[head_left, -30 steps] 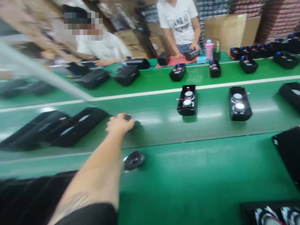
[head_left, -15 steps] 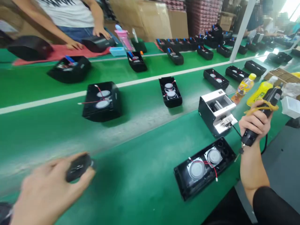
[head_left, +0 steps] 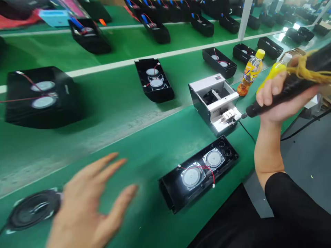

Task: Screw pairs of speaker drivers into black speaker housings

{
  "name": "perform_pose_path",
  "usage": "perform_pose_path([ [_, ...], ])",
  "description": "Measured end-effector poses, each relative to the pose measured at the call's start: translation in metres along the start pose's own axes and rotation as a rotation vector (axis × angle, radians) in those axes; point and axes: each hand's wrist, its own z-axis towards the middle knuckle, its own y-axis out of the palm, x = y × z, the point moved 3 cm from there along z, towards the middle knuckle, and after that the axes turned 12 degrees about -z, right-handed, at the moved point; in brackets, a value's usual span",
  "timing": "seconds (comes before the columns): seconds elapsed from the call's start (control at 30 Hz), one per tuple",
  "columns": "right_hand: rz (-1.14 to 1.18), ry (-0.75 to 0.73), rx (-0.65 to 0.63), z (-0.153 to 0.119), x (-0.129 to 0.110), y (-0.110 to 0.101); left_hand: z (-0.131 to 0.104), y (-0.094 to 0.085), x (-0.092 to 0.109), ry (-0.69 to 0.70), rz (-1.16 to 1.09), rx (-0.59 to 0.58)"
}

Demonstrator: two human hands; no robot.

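My left hand [head_left: 90, 203] is open over the green bench, its fingers spread and blurred. Just left of it, a loose black speaker driver [head_left: 34, 210] lies on the bench. My right hand [head_left: 284, 89] grips a black electric screwdriver [head_left: 292, 84] with a yellow cord tied round it. Its tip points left, close to the front plate of a black and silver screw feeder [head_left: 214, 100]; whether they touch I cannot tell. Between my hands lies a black speaker housing [head_left: 168, 187] with two round drivers [head_left: 192, 176] facing up and a red wire [head_left: 210, 169] across them.
Beyond the bench, open black housings [head_left: 155, 81] with drivers and wires sit along a green conveyor [head_left: 108, 113]. An orange drink bottle [head_left: 250, 74] and a yellow bottle [head_left: 274, 70] stand behind the feeder. A black cable [head_left: 307, 125] hangs at the right.
My left hand has let go of a dark round part and opened. My right hand has turned the screwdriver so its tip is beside the screw feeder. The view has swung right and down.
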Motion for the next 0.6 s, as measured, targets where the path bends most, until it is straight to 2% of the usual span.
perform_pose_path([
  [0.03, 0.018, -0.033, -0.024, 0.003, 0.001, 0.008, 0.002, 0.01, 0.028, 0.08, -0.07, 0.011],
  [0.1, 0.077, -0.076, -0.078, 0.006, 0.006, 0.023, 0.003, 0.035, 0.073, 0.237, -0.124, -0.104],
  [0.17, 0.16, -0.097, -0.139, 0.004, 0.011, 0.034, 0.003, 0.056, 0.098, 0.326, -0.1, -0.218],
  [0.23, 0.232, -0.109, -0.183, 0.001, 0.016, 0.042, 0.006, 0.071, 0.107, 0.35, -0.044, -0.307],
  [0.33, 0.237, -0.074, -0.198, -0.002, 0.022, 0.049, 0.014, 0.083, 0.105, 0.32, 0.031, -0.385],
  [0.47, 0.217, -0.002, -0.14, -0.004, 0.03, 0.057, 0.022, 0.089, 0.103, 0.269, 0.065, -0.402],
  [0.6, 0.102, 0.058, -0.198, -0.006, 0.033, 0.06, 0.022, 0.091, 0.106, 0.247, 0.055, -0.404],
])
